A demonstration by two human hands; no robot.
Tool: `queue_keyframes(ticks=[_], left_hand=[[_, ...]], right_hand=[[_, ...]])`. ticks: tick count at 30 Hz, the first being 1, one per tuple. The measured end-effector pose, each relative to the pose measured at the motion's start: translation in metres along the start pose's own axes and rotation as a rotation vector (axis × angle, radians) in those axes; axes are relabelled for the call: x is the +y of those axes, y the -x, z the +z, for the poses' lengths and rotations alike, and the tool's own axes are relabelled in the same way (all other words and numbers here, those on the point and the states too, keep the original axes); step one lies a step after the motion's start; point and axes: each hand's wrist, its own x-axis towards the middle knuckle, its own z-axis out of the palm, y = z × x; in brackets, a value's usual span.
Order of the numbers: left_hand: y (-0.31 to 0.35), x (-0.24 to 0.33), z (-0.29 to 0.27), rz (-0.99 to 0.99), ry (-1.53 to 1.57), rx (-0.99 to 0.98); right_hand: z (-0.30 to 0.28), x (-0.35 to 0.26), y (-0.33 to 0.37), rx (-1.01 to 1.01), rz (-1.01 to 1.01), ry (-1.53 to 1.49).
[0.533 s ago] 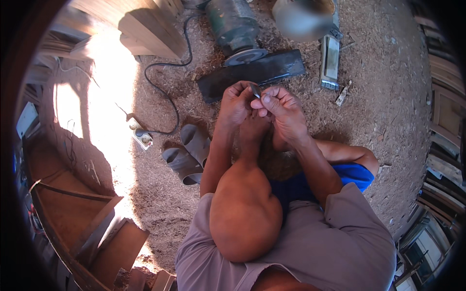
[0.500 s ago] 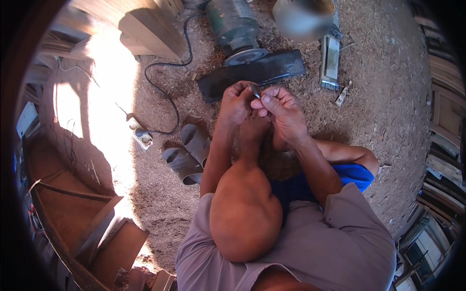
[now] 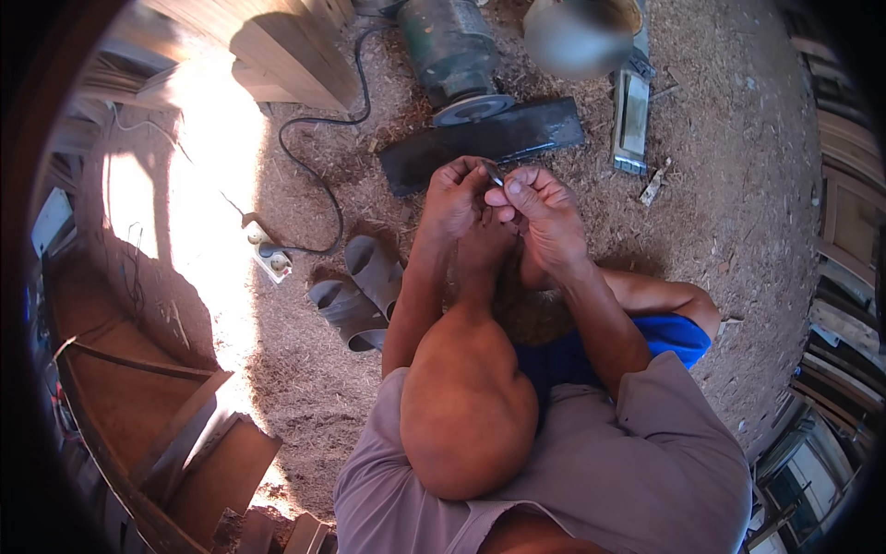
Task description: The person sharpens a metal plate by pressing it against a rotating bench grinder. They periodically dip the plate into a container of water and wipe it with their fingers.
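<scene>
Taking clock directions from the two hands, the floor (image 3: 720,231), strewn with shavings, spreads all round, with stacked wood panels (image 3: 849,212) along the rim from 3 to 4 o'clock. A brown wooden frame (image 3: 138,397) stands at 8 o'clock, and thick timber (image 3: 286,60) at 10. The person, in a grey shirt (image 3: 600,452) and blue shorts (image 3: 678,337), has one knee raised, with a bare foot (image 3: 484,245) just below the hands at 6. A motor (image 3: 448,51) lies toward 11, its disc (image 3: 472,109) over a dark slab (image 3: 480,143) at 12. A pale bucket (image 3: 581,42) stands at 1, a pair of grey sandals (image 3: 355,300) between 7 and 8. The left hand (image 3: 452,203) has thumb and forefinger pinched on the upper end of the metal piece; the right hand (image 3: 552,210) pinches its lower end, other fingers curled. A narrow pale block (image 3: 633,111) lies at 2, and a power strip (image 3: 269,254) with a dark cord (image 3: 340,203) plugged in between 8 and 9. Smallest is the metal piece (image 3: 496,175) itself, held slantwise between both sets of fingertips, its top toward 11.
</scene>
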Motion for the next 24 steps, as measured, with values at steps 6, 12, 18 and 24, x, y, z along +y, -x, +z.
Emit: queue_keyframes(ticks=[6,12,18,24], left_hand=[[0.001,0.004,-0.008,-0.036,-0.027,-0.064],[0.000,0.004,-0.009,0.004,-0.056,0.010],[0.005,0.013,-0.005,0.051,0.044,-0.121],[0.006,0.013,-0.009,0.057,0.017,-0.059]], right_hand=[[-0.001,0.002,-0.001,-0.020,-0.004,0.022],[-0.004,-0.001,-0.001,-0.025,0.094,-0.003],[-0.035,0.007,-0.006,-0.047,0.177,0.013],[-0.033,-0.003,-0.006,-0.011,0.172,0.052]])
